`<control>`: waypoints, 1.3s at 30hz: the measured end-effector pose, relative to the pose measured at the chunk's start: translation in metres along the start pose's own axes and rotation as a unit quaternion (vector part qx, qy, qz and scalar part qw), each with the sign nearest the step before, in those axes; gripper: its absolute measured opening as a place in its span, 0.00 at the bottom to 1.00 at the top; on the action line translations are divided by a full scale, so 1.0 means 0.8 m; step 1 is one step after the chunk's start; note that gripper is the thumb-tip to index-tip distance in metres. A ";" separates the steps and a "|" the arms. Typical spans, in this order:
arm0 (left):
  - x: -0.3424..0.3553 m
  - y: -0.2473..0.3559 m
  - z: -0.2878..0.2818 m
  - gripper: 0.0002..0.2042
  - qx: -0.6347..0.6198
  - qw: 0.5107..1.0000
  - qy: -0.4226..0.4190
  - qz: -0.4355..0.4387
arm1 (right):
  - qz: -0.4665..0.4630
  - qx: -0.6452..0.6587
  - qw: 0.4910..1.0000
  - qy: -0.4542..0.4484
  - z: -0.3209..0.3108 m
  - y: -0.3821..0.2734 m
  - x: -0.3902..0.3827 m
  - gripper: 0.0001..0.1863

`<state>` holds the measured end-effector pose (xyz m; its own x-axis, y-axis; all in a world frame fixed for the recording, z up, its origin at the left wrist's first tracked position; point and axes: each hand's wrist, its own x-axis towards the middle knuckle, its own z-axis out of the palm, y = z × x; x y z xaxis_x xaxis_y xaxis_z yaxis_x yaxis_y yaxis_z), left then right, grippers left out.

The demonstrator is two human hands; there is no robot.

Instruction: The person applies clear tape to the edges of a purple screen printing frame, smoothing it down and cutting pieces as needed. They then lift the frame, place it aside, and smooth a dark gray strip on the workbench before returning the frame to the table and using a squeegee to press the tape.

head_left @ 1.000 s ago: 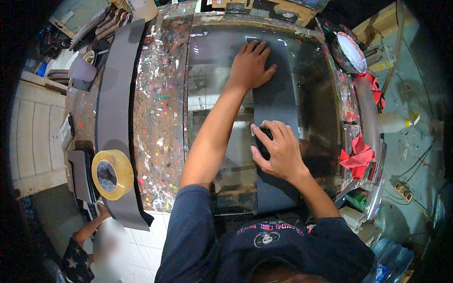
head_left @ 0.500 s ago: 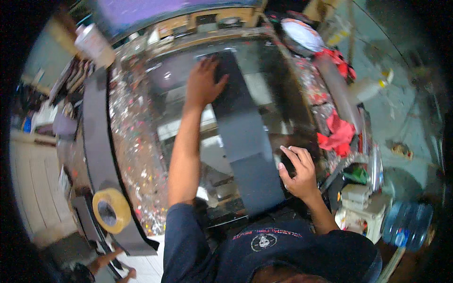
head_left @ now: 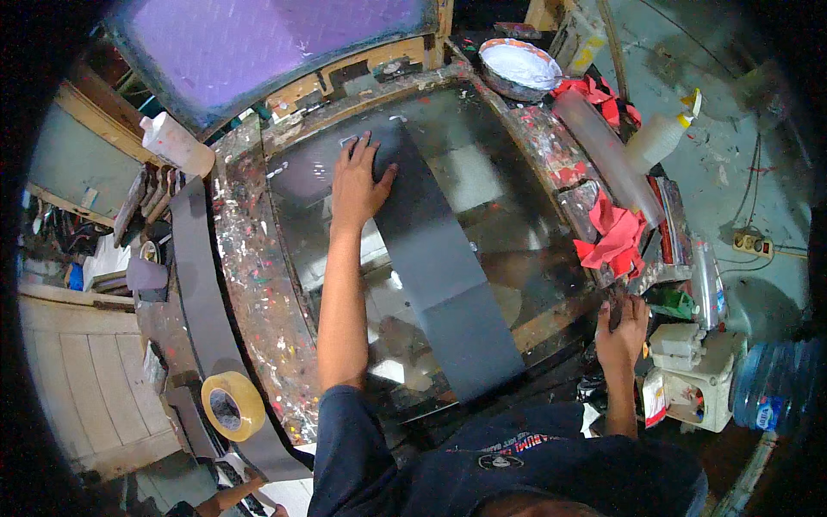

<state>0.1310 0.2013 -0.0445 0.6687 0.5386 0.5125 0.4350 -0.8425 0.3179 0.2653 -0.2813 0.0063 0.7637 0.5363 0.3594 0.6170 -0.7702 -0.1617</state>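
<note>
A long dark grey strip (head_left: 444, 284), with a crease across its near half, lies slantwise over a dark glass tabletop (head_left: 525, 207). My left hand (head_left: 360, 185) rests on the far end of this strip, palm down, fingers stretched out and thumb apart. Off to the right, my right hand (head_left: 622, 332) is at the near right corner of the table. Its fingers curl around something dark there that I cannot make out. Red crumpled cloth (head_left: 613, 234) lies just beyond that hand.
A second dark strip (head_left: 207, 284) runs along the paint-spattered left edge, bearing a tape roll (head_left: 233, 407). A purple screen frame (head_left: 276, 43) stands behind. At back right sits a bowl of white paste (head_left: 519, 67). Another person's arm (head_left: 226, 500) shows lower left.
My right hand has moved right and nearer, from beside the strip to the table's corner. My left hand stays on the strip's far end. The whole view has shifted slightly.
</note>
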 end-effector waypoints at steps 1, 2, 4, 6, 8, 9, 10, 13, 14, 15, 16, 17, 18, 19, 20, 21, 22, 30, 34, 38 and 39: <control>-0.001 0.001 -0.001 0.24 -0.010 1.000 -0.001 -0.002 | -0.016 -0.019 1.000 0.009 0.003 0.005 0.003 0.16; -0.001 0.001 -0.002 0.24 -0.012 1.000 0.002 0.000 | -0.031 -0.039 0.999 0.019 0.005 0.006 0.004 0.16; -0.002 0.001 -0.003 0.24 -0.016 1.000 0.006 0.004 | -0.011 -0.023 1.000 0.007 0.009 0.006 0.004 0.16; -0.002 0.001 -0.003 0.25 -0.012 1.000 0.010 0.004 | -0.007 -0.018 1.000 -0.003 0.011 0.007 0.006 0.16; -0.001 0.001 -0.003 0.25 -0.014 1.000 0.017 -0.005 | -0.028 -0.046 0.999 0.003 0.013 0.007 0.007 0.16; -0.001 0.002 -0.002 0.25 -0.020 0.999 0.022 -0.013 | -0.039 -0.059 0.997 0.006 0.014 0.007 0.007 0.16; 0.000 0.000 -0.003 0.25 -0.022 0.999 0.027 -0.020 | -0.034 -0.053 0.998 -0.002 0.014 0.007 0.008 0.16; 0.000 -0.004 -0.002 0.25 -0.078 0.993 0.068 -0.062 | -0.013 -0.018 1.000 -0.013 0.015 0.009 0.006 0.18; 0.000 -0.012 0.000 0.25 -0.118 0.986 0.084 -0.078 | -0.013 -0.016 1.000 -0.011 0.017 0.008 0.006 0.17; -0.003 -0.019 0.001 0.25 -0.160 0.978 0.101 -0.093 | -0.013 -0.015 1.000 -0.009 0.018 0.009 0.003 0.17; 0.004 -0.023 -0.006 0.25 -0.198 0.967 0.122 -0.102 | -0.012 -0.009 1.000 -0.002 0.021 0.009 0.003 0.16; 0.014 -0.020 -0.012 0.25 -0.215 0.960 0.105 -0.149 | -0.029 -0.025 0.999 0.018 0.027 0.019 -0.003 0.17; 0.028 -0.025 -0.020 0.25 -0.193 0.964 0.124 -0.135 | -0.046 -0.037 0.997 0.040 0.034 0.024 -0.005 0.18; 0.055 -0.027 -0.043 0.25 -0.167 0.966 0.161 -0.112 | 0.026 -0.005 0.999 -0.034 0.021 0.008 0.000 0.21; 0.086 -0.019 -0.070 0.25 -0.148 0.965 0.195 -0.091 | 0.024 -0.018 0.999 -0.029 0.027 0.013 -0.003 0.21; 0.121 -0.026 -0.100 0.25 -0.097 0.965 0.234 -0.063 | 0.018 -0.030 0.999 -0.027 0.034 0.020 -0.009 0.22; 0.164 -0.040 -0.137 0.24 -0.046 0.961 0.271 -0.037 | 0.012 -0.045 0.999 -0.025 0.040 0.025 -0.009 0.22; 0.508 -0.132 -0.423 0.44 0.369 0.869 0.331 -0.007 | 0.020 -0.037 0.999 -0.022 0.040 0.027 -0.015 0.20; 0.538 -0.144 -0.450 0.47 0.261 0.943 0.191 -0.083 | 0.027 0.039 0.997 -0.062 0.010 0.011 -0.001 0.15; 0.526 -0.126 -0.458 0.37 0.291 0.941 0.134 -0.111 | 0.067 0.086 0.993 -0.051 0.008 0.021 0.003 0.10; 0.528 -0.148 -0.449 0.32 0.315 0.924 0.217 -0.029 | 0.048 0.068 0.996 -0.035 0.007 0.019 0.007 0.10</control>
<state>0.1453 0.5245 0.4211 0.3876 0.4121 0.8246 0.8181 -0.5661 -0.1016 0.2803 -0.2881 0.0007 0.8288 0.4891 0.2716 0.5570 -0.7674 -0.3177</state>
